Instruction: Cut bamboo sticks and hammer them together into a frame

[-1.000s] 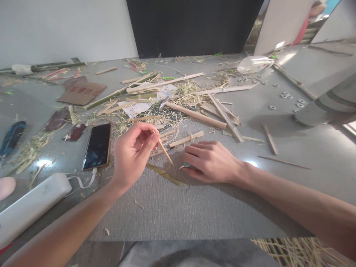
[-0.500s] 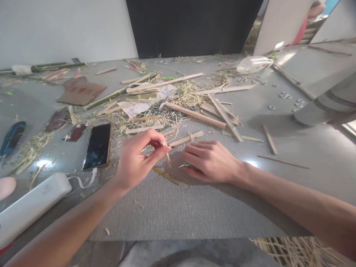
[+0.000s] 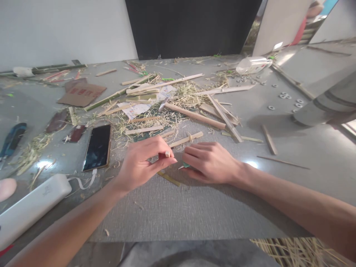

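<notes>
My left hand pinches a small pale piece of bamboo between thumb and fingers, its squared end facing me. Just to the right, my right hand rests on the table, fingers curled round a knife with a green handle. The knife's short pointed blade sticks out toward the left hand; most of the handle is hidden in the palm. Beneath the hands lies a flat greenish bamboo strip. Behind them is a bamboo stick with a knot-like lump.
A hammer lies among bamboo strips and shavings beyond my hands. To the left are a phone, a white power bank and a dark blue-handled tool. A grey cylinder, white rings and a clear bottle stand or lie right.
My left hand has shifted slightly right and down, turning the bamboo piece so its end now faces me. The right hand with the knife has barely moved.
</notes>
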Demonstrator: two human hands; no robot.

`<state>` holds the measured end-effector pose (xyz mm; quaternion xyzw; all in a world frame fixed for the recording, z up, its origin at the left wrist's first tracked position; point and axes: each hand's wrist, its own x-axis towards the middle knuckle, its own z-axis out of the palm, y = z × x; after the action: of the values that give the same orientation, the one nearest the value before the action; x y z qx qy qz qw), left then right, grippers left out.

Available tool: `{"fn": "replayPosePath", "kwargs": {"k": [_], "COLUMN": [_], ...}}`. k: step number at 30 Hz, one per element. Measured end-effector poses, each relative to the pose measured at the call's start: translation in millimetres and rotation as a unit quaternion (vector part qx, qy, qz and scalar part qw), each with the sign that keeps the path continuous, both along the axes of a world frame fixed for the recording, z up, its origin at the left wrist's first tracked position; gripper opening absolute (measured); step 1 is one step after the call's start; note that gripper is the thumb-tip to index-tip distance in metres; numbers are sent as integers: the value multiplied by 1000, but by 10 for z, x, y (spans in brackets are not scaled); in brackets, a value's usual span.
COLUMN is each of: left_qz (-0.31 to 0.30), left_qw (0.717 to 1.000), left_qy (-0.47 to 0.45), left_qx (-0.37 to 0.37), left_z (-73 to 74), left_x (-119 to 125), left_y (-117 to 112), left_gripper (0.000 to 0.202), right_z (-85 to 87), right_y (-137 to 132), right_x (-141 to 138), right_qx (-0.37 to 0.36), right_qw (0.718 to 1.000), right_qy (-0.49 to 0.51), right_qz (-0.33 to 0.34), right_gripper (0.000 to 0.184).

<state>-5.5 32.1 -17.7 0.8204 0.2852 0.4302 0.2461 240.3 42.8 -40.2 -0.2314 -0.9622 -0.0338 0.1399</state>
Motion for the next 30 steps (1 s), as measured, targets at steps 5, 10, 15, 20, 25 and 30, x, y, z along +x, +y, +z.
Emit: {"fn": "replayPosePath", "kwargs": {"k": [5, 10, 15, 20, 25, 30], "left_qz": [-5, -10, -5, 2, 34, 13], "left_qw": [1000, 1000, 1000, 999, 988, 919], "left_qy": [9, 7, 20, 46, 43, -122], "left_qx": [-9, -5, -12, -11, -142, -374], "left_z": [18, 21, -12, -50, -82, -147], "left_x": [-1, 4, 9, 40, 74, 162], "left_y": [-26, -46, -41, -19, -6, -86], "left_gripper": [8, 10, 8, 12, 23, 31], "right_z": [-8, -5, -4, 0, 31, 90], "right_y": [4, -3, -2, -1, -5, -10], "right_x": [1, -8, -11, -11, -10, 4], "right_qx": [0, -4, -5, -3, 2, 50], "right_qw": [1000, 1000, 1000, 1000, 1000, 994], "right_qy": [6, 1, -5, -2, 30, 97], "right_qz": [1, -2, -3, -1, 7, -9], "right_gripper": [27, 25, 25, 25, 31, 40]}}
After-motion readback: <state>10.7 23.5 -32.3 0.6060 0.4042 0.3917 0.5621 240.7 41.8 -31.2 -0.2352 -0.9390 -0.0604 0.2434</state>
